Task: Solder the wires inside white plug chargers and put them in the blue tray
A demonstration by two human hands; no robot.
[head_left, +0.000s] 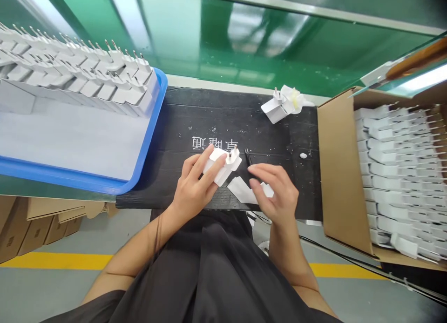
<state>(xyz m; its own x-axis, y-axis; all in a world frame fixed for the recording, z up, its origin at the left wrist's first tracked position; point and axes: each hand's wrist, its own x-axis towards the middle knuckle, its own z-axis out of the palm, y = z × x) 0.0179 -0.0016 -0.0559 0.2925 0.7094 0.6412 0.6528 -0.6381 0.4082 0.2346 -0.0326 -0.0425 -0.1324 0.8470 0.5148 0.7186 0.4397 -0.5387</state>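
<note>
My left hand grips a white plug-in charger over the black work surface, with its two round metal pins facing up and away from me. To the right, my right hand has its thumb and fingers apart and holds nothing that I can see. A thin dark pointed tool, perhaps tweezers, lies just beyond those fingertips. Under and beside the right hand is a flat white piece, partly hidden by the hand.
On the left, a blue tray holds rows of white chargers, pins up. An open cardboard box at the right is packed with more. Another charger lies at the back against a crumpled white wad. A small white bit sits nearby.
</note>
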